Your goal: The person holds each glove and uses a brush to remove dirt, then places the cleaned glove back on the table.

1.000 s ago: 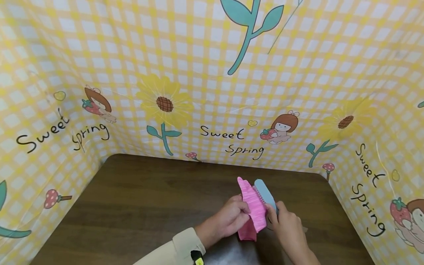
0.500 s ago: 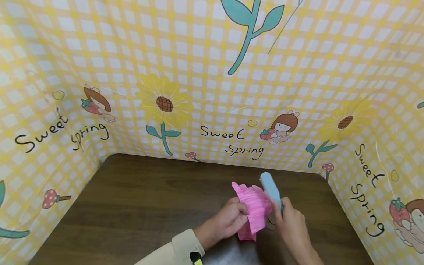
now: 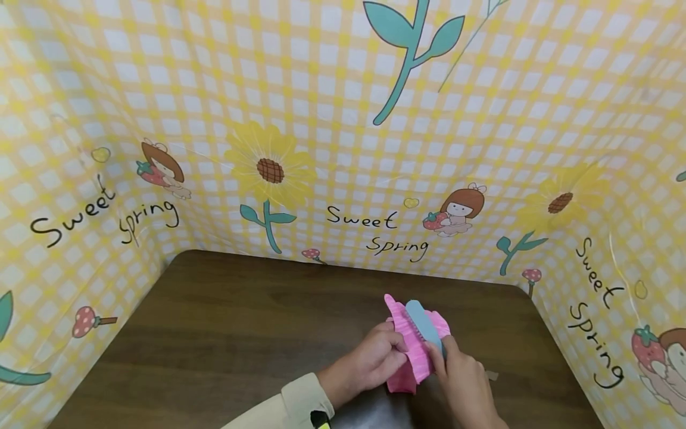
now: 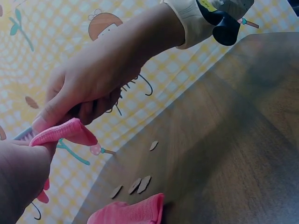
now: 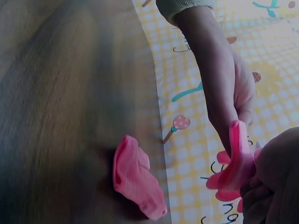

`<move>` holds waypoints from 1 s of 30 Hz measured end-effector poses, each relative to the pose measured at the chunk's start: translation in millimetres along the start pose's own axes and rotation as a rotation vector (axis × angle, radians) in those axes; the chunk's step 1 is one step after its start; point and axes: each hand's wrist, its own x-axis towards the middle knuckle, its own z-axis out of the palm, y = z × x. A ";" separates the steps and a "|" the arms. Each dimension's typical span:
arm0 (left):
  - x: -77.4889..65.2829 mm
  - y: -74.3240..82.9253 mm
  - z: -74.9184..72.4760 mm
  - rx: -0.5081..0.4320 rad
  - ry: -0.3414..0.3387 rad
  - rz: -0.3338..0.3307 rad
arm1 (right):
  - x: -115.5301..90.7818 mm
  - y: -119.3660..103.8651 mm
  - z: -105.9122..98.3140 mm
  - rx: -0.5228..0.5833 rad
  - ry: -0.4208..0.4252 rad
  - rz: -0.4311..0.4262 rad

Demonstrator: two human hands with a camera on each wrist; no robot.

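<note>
My left hand (image 3: 372,357) pinches the edge of a pink knitted glove (image 3: 401,339) and holds it up above the table. In my right hand (image 3: 465,381) is a light blue brush (image 3: 423,325), gripped with the thumb along it. Its bristles lie against the glove's face. The right wrist view shows the held glove's fingers (image 5: 215,181) spread below my left hand. A second pink glove (image 5: 138,179) lies on the table beneath; the head view shows only part of it. In the left wrist view the brush is mostly hidden behind the glove and my hands.
Several small flat brown pieces (image 4: 140,185) lie scattered on the dark wooden table (image 3: 241,322) near the lower glove. A yellow checked cloth (image 3: 343,149) with printed flowers and words hangs round the table's back and sides.
The brush stroked right and off toward the glove's far edge, then came back left onto its middle. The glove bent with the stroke. My left hand kept its hold.
</note>
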 end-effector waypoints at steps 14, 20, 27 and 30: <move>0.1 1.8 -1.6 0.009 -0.027 -0.003 | 5.9 14.0 -5.5 -0.011 -0.016 0.101; -1.9 0.4 -2.0 0.009 -0.008 0.021 | 10.5 18.5 -9.1 0.012 -0.030 0.132; -2.6 3.8 -1.6 0.044 0.020 0.031 | 9.0 6.7 -18.7 0.109 -0.056 0.121; -1.4 7.3 0.4 0.046 -0.006 0.032 | 2.3 -5.1 -13.6 0.129 -0.074 -0.005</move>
